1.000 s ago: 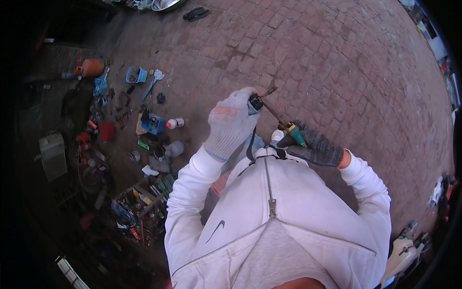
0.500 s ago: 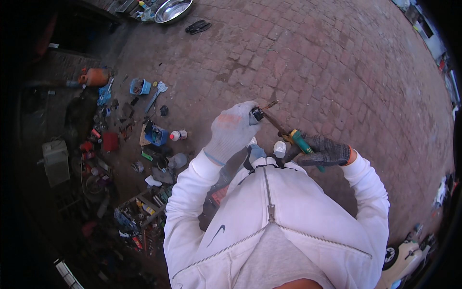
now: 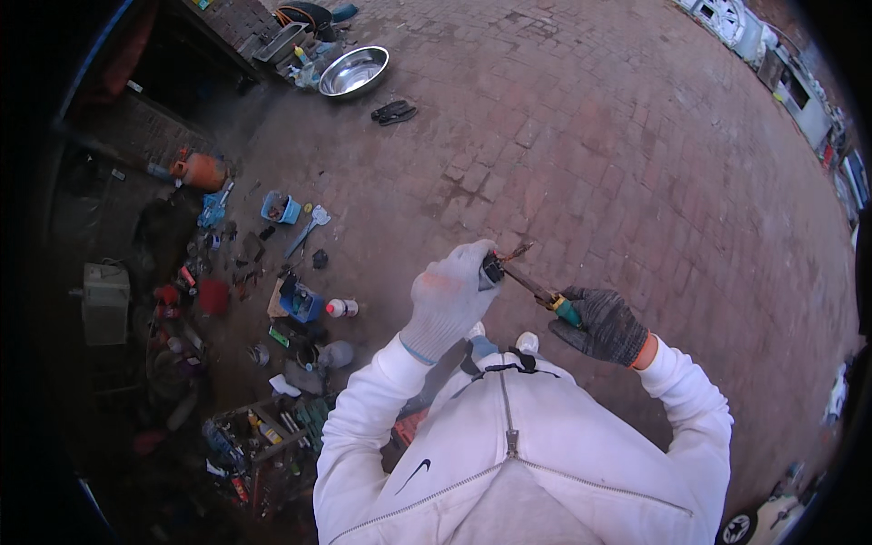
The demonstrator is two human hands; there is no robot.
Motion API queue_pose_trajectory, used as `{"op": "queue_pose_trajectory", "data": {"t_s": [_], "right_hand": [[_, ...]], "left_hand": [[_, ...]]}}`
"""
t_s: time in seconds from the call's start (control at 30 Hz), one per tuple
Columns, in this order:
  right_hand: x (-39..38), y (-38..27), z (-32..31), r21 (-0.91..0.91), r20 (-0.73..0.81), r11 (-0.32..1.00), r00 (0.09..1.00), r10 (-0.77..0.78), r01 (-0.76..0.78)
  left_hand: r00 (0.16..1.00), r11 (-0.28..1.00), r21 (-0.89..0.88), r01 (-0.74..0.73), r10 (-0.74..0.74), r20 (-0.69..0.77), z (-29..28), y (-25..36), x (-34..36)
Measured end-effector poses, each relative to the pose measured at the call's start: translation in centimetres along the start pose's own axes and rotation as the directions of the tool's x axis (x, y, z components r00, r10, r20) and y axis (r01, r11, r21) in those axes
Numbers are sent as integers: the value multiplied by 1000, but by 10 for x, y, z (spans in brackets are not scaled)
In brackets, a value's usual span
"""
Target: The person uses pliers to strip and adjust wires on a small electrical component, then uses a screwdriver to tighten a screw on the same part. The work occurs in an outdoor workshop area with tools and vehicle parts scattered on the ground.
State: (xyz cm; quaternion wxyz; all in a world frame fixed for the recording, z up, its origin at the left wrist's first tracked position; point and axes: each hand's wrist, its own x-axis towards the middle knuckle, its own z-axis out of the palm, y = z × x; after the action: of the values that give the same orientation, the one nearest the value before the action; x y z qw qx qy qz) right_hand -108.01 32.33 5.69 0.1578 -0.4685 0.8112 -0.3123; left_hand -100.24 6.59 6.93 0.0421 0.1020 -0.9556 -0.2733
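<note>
The left grip (image 3: 451,295), in a pale knitted glove, is closed around a small black part (image 3: 492,270), held up above the brick paving (image 3: 590,163) with thin brownish strands (image 3: 520,252) sticking out. The right grip (image 3: 603,325), gloved in dark grey, clasps a green-handled tool (image 3: 549,300) — its shaft points toward the black part, though contact is too small to make out. On the ground to the left are a white bottle (image 3: 345,308) and an orange cylinder (image 3: 202,172) — farther off, a steel basin (image 3: 352,73).
</note>
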Motion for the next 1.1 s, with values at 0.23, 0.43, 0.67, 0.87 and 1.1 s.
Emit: {"op": "queue_pose_trajectory", "data": {"t_s": [0.23,0.43,0.67,0.87,1.1], "right_hand": [[5,-8,-6,-40,127,999,991,39,-34],[1,21,12,113,155,991,987,52,-70],[61,77,91,-98,-93,977,979,181,-190],[81,92,101,3,-194,994,975,110,-111],[78,91,104,72,-173,990,975,136,-125]], "left_hand": [[997,997,64,-43,47,-57,-5,1,-9],[994,996,73,-41,48,-93,12,-14,-12],[980,977,132,169,-152,-125,63,-56,27],[958,957,69,281,-275,-85,94,-97,34],[962,960,66,273,-273,-3,75,-82,39]]}}
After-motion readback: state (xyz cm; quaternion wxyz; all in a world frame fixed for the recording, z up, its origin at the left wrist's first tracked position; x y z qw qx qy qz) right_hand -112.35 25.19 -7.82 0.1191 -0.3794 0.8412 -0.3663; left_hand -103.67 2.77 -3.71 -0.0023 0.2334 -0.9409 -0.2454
